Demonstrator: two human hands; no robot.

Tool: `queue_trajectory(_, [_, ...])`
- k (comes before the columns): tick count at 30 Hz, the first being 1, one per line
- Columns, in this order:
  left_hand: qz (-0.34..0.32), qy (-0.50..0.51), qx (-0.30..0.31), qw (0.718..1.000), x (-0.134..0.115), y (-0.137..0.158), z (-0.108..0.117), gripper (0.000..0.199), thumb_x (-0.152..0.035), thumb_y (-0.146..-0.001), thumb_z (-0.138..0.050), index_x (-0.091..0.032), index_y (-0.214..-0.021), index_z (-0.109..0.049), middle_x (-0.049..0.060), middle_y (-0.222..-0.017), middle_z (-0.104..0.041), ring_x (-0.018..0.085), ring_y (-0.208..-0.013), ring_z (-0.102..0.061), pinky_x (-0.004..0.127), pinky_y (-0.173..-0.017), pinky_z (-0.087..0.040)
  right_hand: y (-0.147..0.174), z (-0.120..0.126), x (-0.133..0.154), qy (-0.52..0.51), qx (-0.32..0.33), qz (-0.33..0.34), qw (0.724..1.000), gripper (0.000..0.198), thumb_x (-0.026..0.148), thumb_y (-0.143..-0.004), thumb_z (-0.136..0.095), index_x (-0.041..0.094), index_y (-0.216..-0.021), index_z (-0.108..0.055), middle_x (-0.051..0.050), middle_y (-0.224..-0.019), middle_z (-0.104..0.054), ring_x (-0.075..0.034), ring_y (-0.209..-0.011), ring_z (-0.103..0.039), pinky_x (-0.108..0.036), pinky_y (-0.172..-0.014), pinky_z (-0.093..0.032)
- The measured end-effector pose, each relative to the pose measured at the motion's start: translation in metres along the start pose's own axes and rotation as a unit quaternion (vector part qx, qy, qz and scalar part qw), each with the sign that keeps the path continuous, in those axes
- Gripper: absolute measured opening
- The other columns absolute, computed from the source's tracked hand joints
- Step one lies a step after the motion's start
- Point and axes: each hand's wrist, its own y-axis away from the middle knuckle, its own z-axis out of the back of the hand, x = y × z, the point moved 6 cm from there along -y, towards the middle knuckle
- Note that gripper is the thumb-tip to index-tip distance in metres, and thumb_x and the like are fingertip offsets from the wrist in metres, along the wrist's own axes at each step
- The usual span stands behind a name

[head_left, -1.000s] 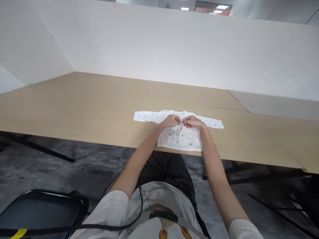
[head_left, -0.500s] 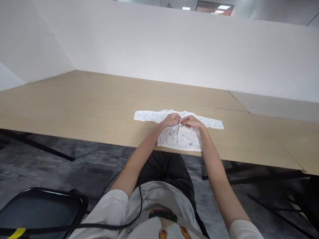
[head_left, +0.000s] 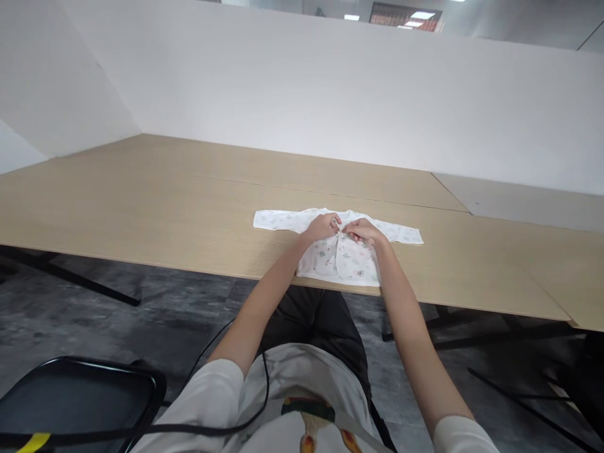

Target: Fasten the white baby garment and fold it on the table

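A small white baby shirt [head_left: 352, 261] with a scattered print lies flat on the table, its sleeves spread to both sides and its lower hem near the front edge. Its front opening runs down the middle. On the upper chest, my left hand [head_left: 324, 226] has its fingers bent and pinched on the cloth left of the opening. Just across from it, my right hand [head_left: 362, 230] pinches the front edge of the shirt between thumb and fingers. The fingertips nearly meet; any fastener between them is too small to make out.
The wooden table [head_left: 165, 201] stretches to both sides, with a white partition [head_left: 306, 88] along its back. A black chair [head_left: 80, 402] stands at lower left. A black cable [head_left: 212, 430] crosses in front of my body.
Both hands stay at the shirt's front opening. The fingertips have shifted very slightly and stand a little further apart. The shirt lies in the same place.
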Motion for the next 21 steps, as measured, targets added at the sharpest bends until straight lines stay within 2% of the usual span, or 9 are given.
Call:
queue_trajectory(3, [0.006, -0.02, 0.01, 1.0, 0.0, 0.002, 0.001, 0.028, -0.022, -0.068, -0.057, -0.017, -0.094, -0.065, 0.004, -0.085, -0.069, 0.015, -0.075, -0.061, 0.025, -0.069, -0.046, -0.001, 0.005, -0.004, 0.023, -0.037, -0.011, 0.999, 0.024, 0.023, -0.066, -0.067, 0.017, -0.05, -0.05, 0.003, -0.039, -0.044, -0.006, -0.035, -0.035, -0.021, -0.036, -0.025])
queue_trajectory(5, [0.02, -0.033, 0.025, 0.999, 0.001, 0.004, 0.003, 0.024, -0.023, -0.066, -0.058, -0.017, -0.087, -0.068, 0.004, -0.082, -0.069, 0.015, -0.071, -0.06, 0.024, -0.065, -0.045, 0.0, 0.008, -0.003, 0.043, -0.033, -0.005, 0.999, 0.026, 0.025, -0.066, -0.068, 0.017, -0.049, -0.05, 0.004, -0.038, -0.044, -0.005, -0.035, -0.035, -0.021, -0.036, -0.026])
queue_trajectory(9, [0.033, 0.003, 0.121, 0.992, 0.003, 0.007, 0.001, 0.016, -0.022, -0.064, -0.057, -0.018, -0.069, -0.072, 0.001, -0.068, -0.067, 0.012, -0.061, -0.056, 0.022, -0.058, -0.041, 0.008, 0.0, 0.004, 0.052, 0.072, 0.009, 0.996, 0.037, 0.038, -0.067, -0.073, 0.017, -0.047, -0.05, 0.003, -0.039, -0.044, -0.005, -0.034, -0.032, -0.021, -0.035, -0.026])
queue_trajectory(13, [0.015, 0.099, 0.227, 0.969, -0.003, 0.009, -0.006, 0.014, -0.024, -0.061, -0.065, -0.021, -0.069, -0.075, -0.002, -0.066, -0.068, 0.01, -0.062, -0.056, 0.019, -0.058, -0.041, 0.018, -0.017, 0.005, 0.082, 0.2, -0.021, 0.976, 0.032, 0.044, -0.063, -0.076, 0.015, -0.058, -0.063, 0.004, -0.04, -0.045, -0.004, -0.032, -0.029, -0.021, -0.032, -0.02])
queue_trajectory(16, [-0.019, 0.128, 0.263, 0.956, -0.011, 0.01, -0.009, 0.016, -0.022, -0.06, -0.068, -0.022, -0.073, -0.077, -0.002, -0.068, -0.07, 0.01, -0.061, -0.056, 0.019, -0.058, -0.04, 0.02, -0.022, 0.005, 0.091, 0.232, -0.022, 0.968, 0.034, 0.042, -0.062, -0.077, 0.015, -0.052, -0.058, 0.005, -0.038, -0.042, -0.003, -0.031, -0.026, -0.021, -0.032, -0.017])
queue_trajectory(21, [-0.038, 0.104, 0.269, 0.957, -0.012, 0.012, -0.013, 0.017, -0.024, -0.06, -0.073, -0.021, -0.076, -0.077, 0.0, -0.07, -0.071, 0.011, -0.062, -0.058, 0.02, -0.06, -0.041, 0.018, -0.021, 0.003, 0.084, 0.256, -0.001, 0.963, 0.031, 0.036, -0.062, -0.075, 0.016, -0.05, -0.054, 0.007, -0.037, -0.039, -0.003, -0.032, -0.027, -0.019, -0.033, -0.019])
